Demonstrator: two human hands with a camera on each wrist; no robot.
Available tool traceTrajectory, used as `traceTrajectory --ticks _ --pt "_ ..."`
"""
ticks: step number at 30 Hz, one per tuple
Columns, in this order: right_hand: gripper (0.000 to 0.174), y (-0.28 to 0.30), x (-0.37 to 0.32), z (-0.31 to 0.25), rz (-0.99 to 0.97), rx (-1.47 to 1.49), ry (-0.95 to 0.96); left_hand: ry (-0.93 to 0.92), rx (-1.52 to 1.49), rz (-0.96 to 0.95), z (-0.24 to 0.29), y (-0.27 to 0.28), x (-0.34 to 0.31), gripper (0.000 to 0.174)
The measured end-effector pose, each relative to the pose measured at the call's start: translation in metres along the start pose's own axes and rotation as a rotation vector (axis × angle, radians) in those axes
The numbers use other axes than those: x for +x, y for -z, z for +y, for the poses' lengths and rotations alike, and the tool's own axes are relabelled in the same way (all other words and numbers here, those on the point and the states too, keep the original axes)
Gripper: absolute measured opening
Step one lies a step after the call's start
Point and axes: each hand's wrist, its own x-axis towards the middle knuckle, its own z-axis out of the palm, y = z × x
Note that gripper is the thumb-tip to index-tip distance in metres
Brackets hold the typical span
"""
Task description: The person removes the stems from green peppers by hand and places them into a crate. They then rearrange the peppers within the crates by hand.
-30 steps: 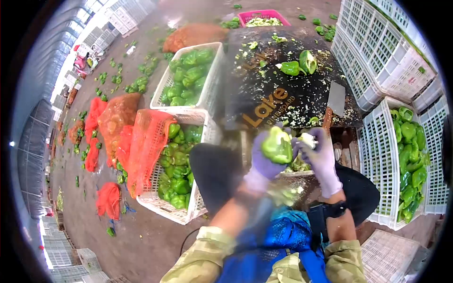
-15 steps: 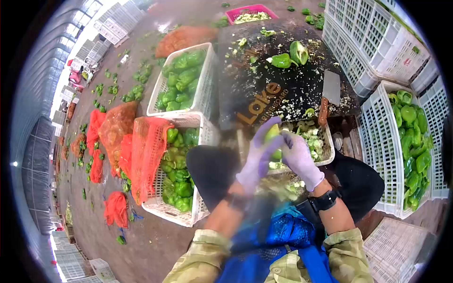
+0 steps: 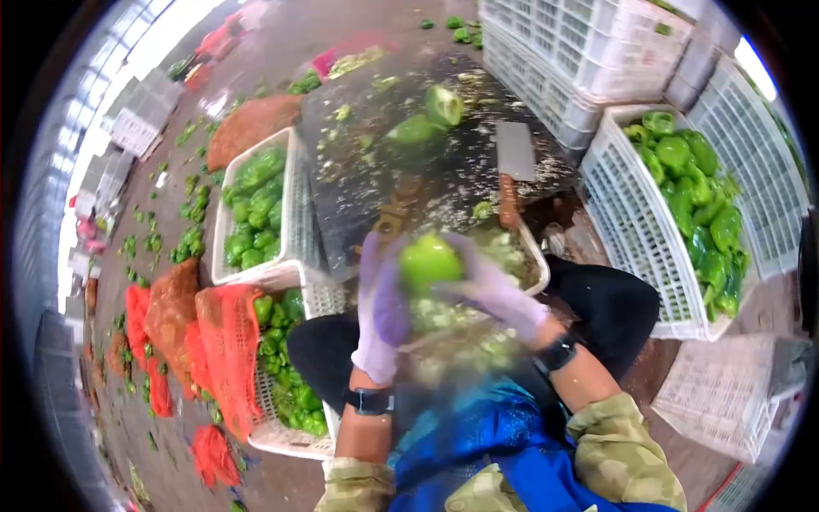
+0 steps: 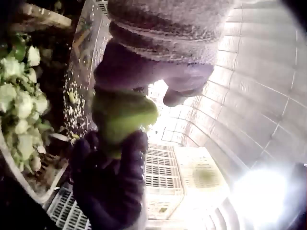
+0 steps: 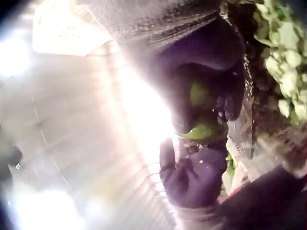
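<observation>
Green pepper (image 3: pixel 431 265) is sitting between the two hands, touching both. From the left, white crates of peppers are standing beside the dark desk (image 3: pixel 333 128); the gloved left hand (image 3: pixel 380 299) is opening wide, its palm facing the pepper. The gloved right hand (image 3: pixel 495 294) is gripping the pepper with bent fingers. Beyond, a cleaver (image 3: pixel 515 152) is lying on the desk, and another pepper-filled crate (image 3: pixel 627 243) is standing farther right.
</observation>
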Motion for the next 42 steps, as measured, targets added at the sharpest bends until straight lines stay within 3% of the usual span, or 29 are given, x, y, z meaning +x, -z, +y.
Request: traceTrajectory --ticks 2,3,5,9,11,12,13,16,17,20,25,28,29,30,31,33,35,38,39,42 --pt "0.079 0.003 -0.004 0.003 -0.035 0.242 0.058 0.085 -0.091 -0.064 -0.001 0.008 0.002 0.060" --pt "0.078 0.003 -0.007 0.002 -0.035 0.233 0.076 0.138 0.094 -0.079 0.003 0.008 0.002 0.065" --pt "0.077 0.006 -0.007 0.001 -0.024 0.158 0.132 0.165 0.148 -0.114 -0.006 0.010 0.004 0.073" --pt "0.071 0.013 -0.015 0.005 0.046 -0.361 0.242 0.248 0.227 -0.166 0.001 0.001 0.001 0.072" --pt "0.065 0.012 -0.022 -0.005 0.103 -0.678 0.373 0.227 0.327 -0.203 0.006 -0.005 0.003 0.065" --pt "0.066 0.012 -0.023 -0.005 0.086 -0.720 0.343 0.216 0.378 -0.223 0.010 -0.009 0.003 0.061" --pt "0.066 0.012 -0.023 -0.004 0.068 -0.763 0.313 0.280 0.410 -0.166 0.017 -0.015 0.000 0.050" --pt "0.064 0.015 -0.023 -0.003 0.034 -0.805 0.295 0.086 0.519 -0.143 -0.013 0.001 -0.001 0.043" --pt "0.063 0.016 -0.023 -0.003 0.026 -0.804 0.300 0.103 0.586 -0.127 -0.008 -0.004 -0.005 0.028" --pt "0.059 0.013 -0.031 -0.009 -0.068 -0.796 0.245 0.242 0.497 -0.031 -0.003 -0.003 -0.005 0.019" --pt "0.054 0.006 -0.037 -0.013 -0.164 -0.887 0.260 0.165 0.567 0.079 -0.011 0.003 0.000 0.022" --pt "0.054 0.003 -0.035 -0.015 -0.132 -0.744 0.203 0.303 0.473 0.265 -0.030 0.034 0.009 0.027" --pt "0.055 0.004 -0.035 -0.011 -0.086 -0.683 0.209 0.304 0.242 0.270 -0.039 0.043 0.008 0.031" --pt "0.056 0.007 -0.034 -0.008 -0.073 -0.655 0.212 0.273 0.296 0.065 -0.019 0.040 0.003 0.032" --pt "0.057 0.010 -0.033 -0.004 -0.059 -0.626 0.213 0.153 0.422 -0.050 -0.009 0.032 -0.002 0.032" --pt "0.060 0.013 -0.031 -0.004 -0.072 -0.634 0.160 0.130 0.505 -0.215 0.001 0.024 -0.005 0.035" --pt "0.061 0.015 -0.030 -0.005 -0.108 -0.670 0.132 0.326 0.421 -0.311 0.006 0.022 -0.006 0.039" --pt "0.061 0.018 -0.027 -0.006 -0.175 -0.760 0.107 0.278 0.729 -0.392 0.021 0.014 -0.004 0.042" --pt "0.061 0.018 -0.028 -0.009 -0.188 -0.809 0.112 0.048 0.887 -0.448 0.011 0.021 -0.002 0.038" --pt "0.057 0.019 -0.029 -0.013 -0.226 -0.883 0.098 0.123 0.911 -0.443 0.008 0.019 -0.005 0.033"
